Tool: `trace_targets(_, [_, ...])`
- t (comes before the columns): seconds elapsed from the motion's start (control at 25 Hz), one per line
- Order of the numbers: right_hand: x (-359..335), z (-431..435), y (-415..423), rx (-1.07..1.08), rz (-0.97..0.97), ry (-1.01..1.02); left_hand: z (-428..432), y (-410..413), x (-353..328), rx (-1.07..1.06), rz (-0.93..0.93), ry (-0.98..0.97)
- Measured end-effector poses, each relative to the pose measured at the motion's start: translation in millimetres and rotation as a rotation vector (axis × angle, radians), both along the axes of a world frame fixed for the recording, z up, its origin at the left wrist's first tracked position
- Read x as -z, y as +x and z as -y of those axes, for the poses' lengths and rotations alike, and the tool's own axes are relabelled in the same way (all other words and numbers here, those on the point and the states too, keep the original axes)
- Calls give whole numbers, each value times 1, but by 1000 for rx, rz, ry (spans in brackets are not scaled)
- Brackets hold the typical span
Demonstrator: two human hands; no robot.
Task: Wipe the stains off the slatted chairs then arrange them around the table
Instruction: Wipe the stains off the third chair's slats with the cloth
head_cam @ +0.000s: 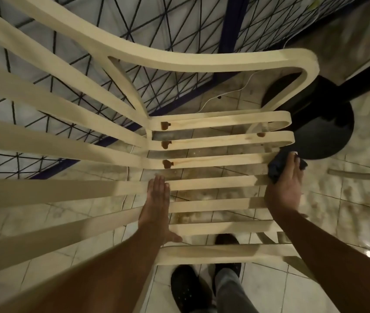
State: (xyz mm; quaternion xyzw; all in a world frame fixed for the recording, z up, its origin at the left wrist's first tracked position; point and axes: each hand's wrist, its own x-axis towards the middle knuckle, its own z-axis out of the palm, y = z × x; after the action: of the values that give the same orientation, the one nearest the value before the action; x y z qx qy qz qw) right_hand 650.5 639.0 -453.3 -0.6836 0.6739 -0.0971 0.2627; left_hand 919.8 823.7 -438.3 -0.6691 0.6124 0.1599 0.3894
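Note:
A pale wooden slatted chair (213,161) fills the view, its seat slats running left to right below me and its back slats stretching off to the left. Brown stains (165,125) sit at the left ends of three far seat slats, and another brown stain (261,134) marks the right end of a slat. My left hand (157,204) lies flat with straight fingers on the seat slats near the back. My right hand (286,179) grips a dark cloth (276,166) and presses it on the right end of a slat.
A table with a black round base (328,132) and black post stands just right of the chair. A dark blue metal lattice fence (179,82) runs behind. A white cable (224,93) lies on the tiled floor. Another chair's pale edge (360,176) shows at right. My shoes (186,288) stand below the seat.

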Motion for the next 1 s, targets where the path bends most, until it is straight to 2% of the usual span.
trace_targets(0.12, [5,-15,17,-279,-52,-83,0,1,-1,0,-42,1])
trace_targets(0.24, [15,-36,43,-490,12,-108,2,2,0,13,-53,4])
trace_targets(0.4, [23,-60,99,-665,35,-49,1,1,-1,13,-45,9])
trace_targets(0.56, [11,-63,149,-810,-67,17,2,0,-4,3,-42,14])
trace_targets(0.72, [2,-46,130,-822,-163,-10,-3,-4,-8,-6,-51,-11])
trace_targets(0.88, [6,-36,75,-545,-144,-16,-10,-7,-6,-28,-73,-29])
trace_targets(1.0, [10,-47,75,-478,-144,-19,-12,-7,-4,-30,-70,-39])
